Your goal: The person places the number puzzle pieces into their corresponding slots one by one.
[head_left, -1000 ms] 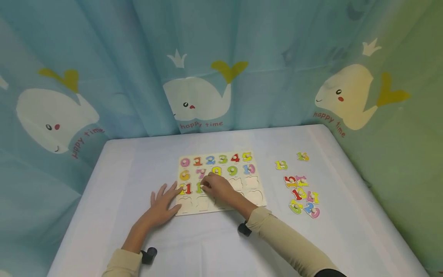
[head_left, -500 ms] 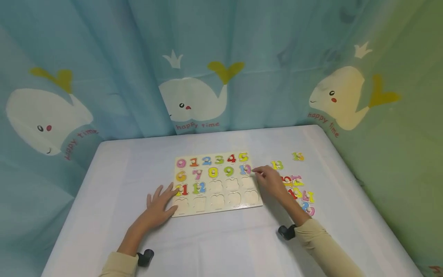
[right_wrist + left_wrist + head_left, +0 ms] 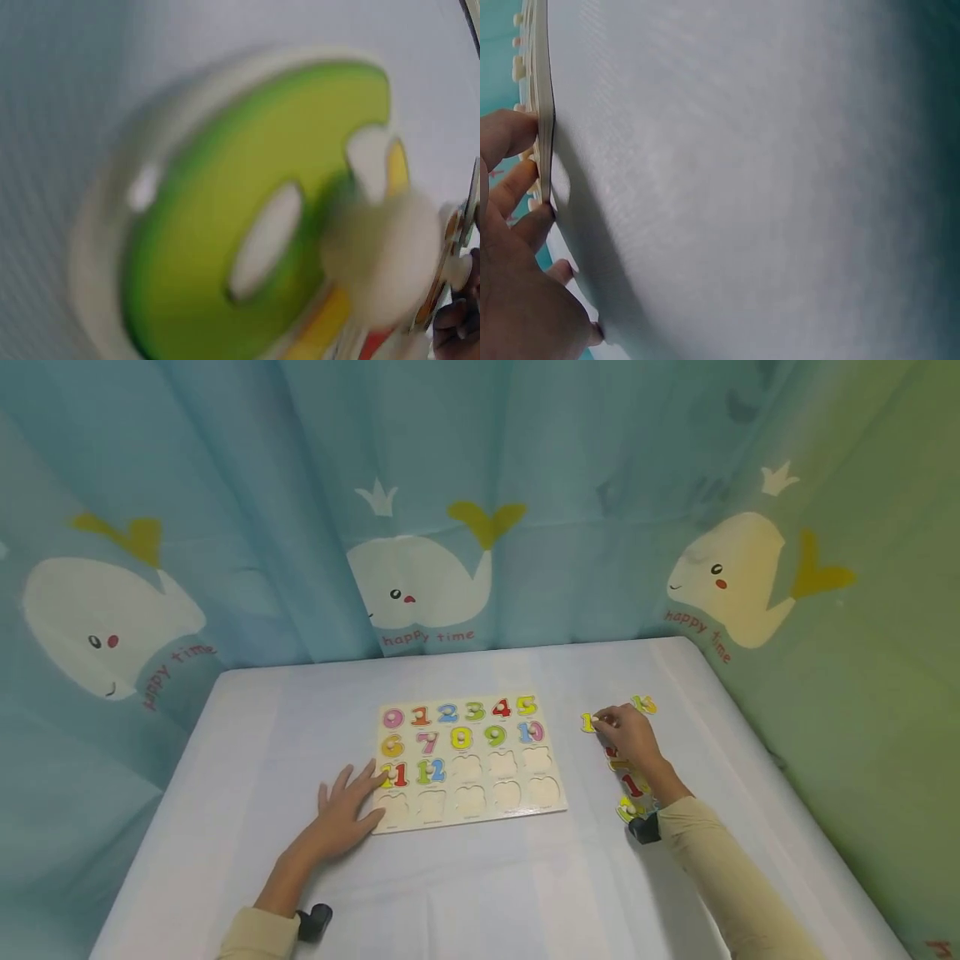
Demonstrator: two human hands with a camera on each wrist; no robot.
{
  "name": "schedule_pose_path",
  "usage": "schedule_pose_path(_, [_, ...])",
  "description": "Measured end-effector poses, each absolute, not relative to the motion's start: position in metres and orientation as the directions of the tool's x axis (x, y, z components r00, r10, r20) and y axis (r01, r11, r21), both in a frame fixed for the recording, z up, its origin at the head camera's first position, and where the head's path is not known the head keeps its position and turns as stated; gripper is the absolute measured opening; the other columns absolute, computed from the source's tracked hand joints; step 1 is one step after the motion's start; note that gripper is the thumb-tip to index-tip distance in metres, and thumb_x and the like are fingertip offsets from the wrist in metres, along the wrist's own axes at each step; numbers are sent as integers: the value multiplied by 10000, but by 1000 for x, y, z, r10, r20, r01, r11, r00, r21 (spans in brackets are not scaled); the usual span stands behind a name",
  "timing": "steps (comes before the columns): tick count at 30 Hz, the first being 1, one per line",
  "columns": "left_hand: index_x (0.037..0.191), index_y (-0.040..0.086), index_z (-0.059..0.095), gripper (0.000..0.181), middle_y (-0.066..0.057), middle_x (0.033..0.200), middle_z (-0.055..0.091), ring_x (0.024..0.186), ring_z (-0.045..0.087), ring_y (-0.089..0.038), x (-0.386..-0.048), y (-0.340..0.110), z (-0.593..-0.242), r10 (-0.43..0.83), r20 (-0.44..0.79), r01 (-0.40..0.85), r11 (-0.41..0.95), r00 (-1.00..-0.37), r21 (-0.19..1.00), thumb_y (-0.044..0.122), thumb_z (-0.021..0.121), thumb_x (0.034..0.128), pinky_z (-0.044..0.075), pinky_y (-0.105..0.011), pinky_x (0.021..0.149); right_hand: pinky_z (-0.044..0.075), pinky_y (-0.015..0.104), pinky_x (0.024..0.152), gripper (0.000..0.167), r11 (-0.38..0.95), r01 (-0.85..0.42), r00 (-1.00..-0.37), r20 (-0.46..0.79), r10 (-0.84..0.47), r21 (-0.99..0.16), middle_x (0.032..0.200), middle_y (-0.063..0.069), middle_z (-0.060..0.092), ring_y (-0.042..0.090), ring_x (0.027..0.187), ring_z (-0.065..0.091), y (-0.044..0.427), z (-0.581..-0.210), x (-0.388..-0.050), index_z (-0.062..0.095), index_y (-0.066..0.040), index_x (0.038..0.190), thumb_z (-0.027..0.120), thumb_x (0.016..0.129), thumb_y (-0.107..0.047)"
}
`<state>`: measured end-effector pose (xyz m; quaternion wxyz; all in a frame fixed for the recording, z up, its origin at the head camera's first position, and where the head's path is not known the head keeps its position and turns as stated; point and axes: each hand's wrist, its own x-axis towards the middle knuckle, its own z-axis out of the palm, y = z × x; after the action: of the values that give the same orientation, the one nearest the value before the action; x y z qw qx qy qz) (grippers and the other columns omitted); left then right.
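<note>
A cream wooden number-puzzle board (image 3: pixel 488 798) lies on the table, with pieces 0 to 12 in its recesses. My left hand (image 3: pixel 345 814) rests at the board's left edge, fingers spread, one fingertip over the 11 piece (image 3: pixel 401 774). In the left wrist view, the fingertips of this left hand (image 3: pixel 525 247) touch the board's edge (image 3: pixel 543 97). To the right of the board, my right hand (image 3: pixel 632 735) pinches the knob of the 13 piece (image 3: pixel 587 723), whose right part is hidden by the fingers. Beside the 11 sits the 12 piece (image 3: pixel 431 771).
Behind the right hand lies a yellow-and-orange piece (image 3: pixel 645 703). Several loose number pieces, including a green one (image 3: pixel 627 810), lie partly hidden under the right wrist. That green piece (image 3: pixel 202 247) looms blurred in the right wrist view. A whale-print curtain (image 3: pixel 300 568) surrounds the table.
My right hand has let go of the 12 piece in the board, moved right to the loose pieces and taken hold of the 13 piece's knob. The left hand has stayed at the board.
</note>
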<state>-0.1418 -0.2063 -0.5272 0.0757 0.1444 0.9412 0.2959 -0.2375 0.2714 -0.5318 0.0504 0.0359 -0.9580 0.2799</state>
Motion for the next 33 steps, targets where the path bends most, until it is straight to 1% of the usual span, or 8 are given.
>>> schedule_pose_path(4, [1376,84,479,517,-182,1503,264,1361,95,-463,-142,-206,-527,317,-66,222,784,-946,580,206,611,890,-61,-692,997,438,305,603,219,785,-159,-986,142,-91,-599,901,80,555,209,763,529,251,-531,-238,707,-23,991,683,874,-206])
schedule_pose_path(8, [1373,77,479,518,-182,1502,266,1361,96,-462,-143,-204,-527,309,-73,211,785,-948,582,208,611,890,-63,-687,1000,447,297,617,158,691,-298,-953,161,-258,-658,840,26,556,172,737,521,210,-526,-232,722,-48,932,726,830,-169])
schedule_pose_path(13, [1369,85,485,516,-173,1502,272,1364,100,-455,-144,-204,-528,302,-66,212,792,-951,573,211,613,885,-58,-685,1004,442,265,664,116,651,-407,-891,120,-438,-641,817,-70,548,112,757,489,151,-531,-221,736,-115,898,740,816,-197])
schedule_pose_path(17, [1369,85,486,515,-174,1501,273,1363,102,-456,-144,-206,-528,306,-63,217,791,-950,572,209,612,885,-57,-687,1002,395,274,709,113,697,-443,-878,116,-464,-563,824,-103,573,98,784,477,113,-536,-217,743,-164,899,733,821,-245])
schedule_pose_path(21, [1368,82,487,515,-177,1500,273,1362,99,-460,-144,-206,-526,312,-58,222,783,-948,581,207,612,885,-61,-687,1001,341,300,683,118,736,-461,-880,149,-451,-496,793,-109,570,92,765,471,92,-535,-216,745,-184,885,729,820,-281])
schedule_pose_path(25, [1366,84,489,513,-169,1504,270,1365,96,-453,-144,-207,-523,311,-60,219,782,-949,584,203,616,884,-66,-680,1005,322,292,640,106,740,-444,-890,156,-428,-505,735,-124,550,77,709,454,84,-533,-214,743,-176,859,749,805,-267])
schedule_pose_path(29, [1362,83,493,509,-171,1504,269,1364,95,-456,-144,-208,-523,309,-57,219,782,-949,584,198,618,882,-73,-678,1004,329,280,643,107,723,-426,-896,140,-422,-544,719,-136,555,56,685,458,84,-532,-212,744,-168,862,745,812,-263])
schedule_pose_path(33, [1364,83,489,509,-173,1506,262,1364,92,-457,-143,-207,-526,313,-73,215,783,-947,584,201,614,885,-78,-677,1003,346,284,653,165,706,-415,-884,70,-462,-574,763,-126,547,68,705,463,92,-530,-210,749,-172,968,704,849,-276])
